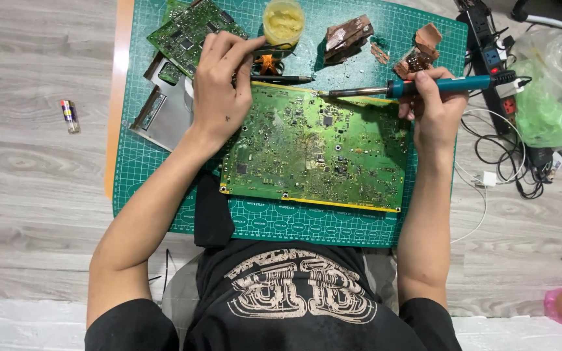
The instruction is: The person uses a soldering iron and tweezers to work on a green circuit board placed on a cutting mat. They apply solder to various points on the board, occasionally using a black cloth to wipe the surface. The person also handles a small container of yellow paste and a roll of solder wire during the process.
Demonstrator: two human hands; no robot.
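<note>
Holding soldering iron over circuit board, right hand

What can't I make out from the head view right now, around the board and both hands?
- Soldering iron tip: too small to tell whether it touches the large circuit board.
- What the left hand pinches: mostly hidden by its fingers; looks like tweezers.
- Small circuit board: top cut off by the frame edge.
- Power strip: upper end cut off, sockets partly hidden by cables.

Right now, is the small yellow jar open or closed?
Open: the yellow jar at the mat's top edge has no lid, and its yellowish paste shows.
</note>
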